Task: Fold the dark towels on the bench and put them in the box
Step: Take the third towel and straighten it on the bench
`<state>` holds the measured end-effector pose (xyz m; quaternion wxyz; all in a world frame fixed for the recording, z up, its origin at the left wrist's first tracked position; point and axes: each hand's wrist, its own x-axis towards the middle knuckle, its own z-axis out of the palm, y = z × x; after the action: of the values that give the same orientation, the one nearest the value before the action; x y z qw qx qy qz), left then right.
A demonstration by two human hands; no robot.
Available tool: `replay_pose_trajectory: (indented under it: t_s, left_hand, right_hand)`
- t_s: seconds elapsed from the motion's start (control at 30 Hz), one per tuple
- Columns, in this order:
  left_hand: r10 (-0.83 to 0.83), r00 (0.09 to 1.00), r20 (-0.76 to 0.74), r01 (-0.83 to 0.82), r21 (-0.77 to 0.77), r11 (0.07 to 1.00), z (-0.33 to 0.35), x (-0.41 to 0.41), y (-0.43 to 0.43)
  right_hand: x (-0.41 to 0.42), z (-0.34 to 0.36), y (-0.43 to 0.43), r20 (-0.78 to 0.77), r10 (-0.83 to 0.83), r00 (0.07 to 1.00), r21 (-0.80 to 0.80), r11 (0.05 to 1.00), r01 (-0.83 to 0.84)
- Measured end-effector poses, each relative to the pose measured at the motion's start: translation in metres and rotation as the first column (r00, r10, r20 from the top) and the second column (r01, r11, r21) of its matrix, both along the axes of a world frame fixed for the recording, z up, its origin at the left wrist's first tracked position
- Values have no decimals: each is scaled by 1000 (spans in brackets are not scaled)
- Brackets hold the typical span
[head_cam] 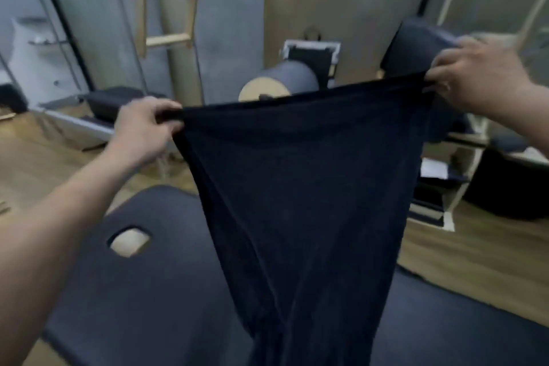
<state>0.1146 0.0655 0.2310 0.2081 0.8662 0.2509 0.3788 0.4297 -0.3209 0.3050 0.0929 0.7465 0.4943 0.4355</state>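
Fingers (162, 108) of left hand (142, 127) and right hand (475, 80): curled, pinching 2 top corners of dark towel (303, 187). Held spread above padded bench (133, 291), top edge rising rightward, long axis hanging downward. Behind, partly hidden: grey bolster (285, 80); wooden ladder (169, 8) further left.
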Motion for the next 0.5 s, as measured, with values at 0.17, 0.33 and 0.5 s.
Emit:
replay_pose_trajectory:
  t_s: [0.17, 0.33, 0.5]
  left_hand:
    - [-209, 973, 95, 193, 153, 969, 168, 50, -26]
    - [-284, 884, 372, 234, 176, 956, 269, 61, -54]
    - [-313, 890, 332, 208, 316, 926, 319, 62, -84]
  right_hand:
    - [-43, 127, -68, 16, -265, 964, 250, 935, 253]
    - [-90, 201, -115, -45, -405, 913, 543, 758, 362]
    - [-135, 251, -152, -118, -564, 817, 499, 678, 540]
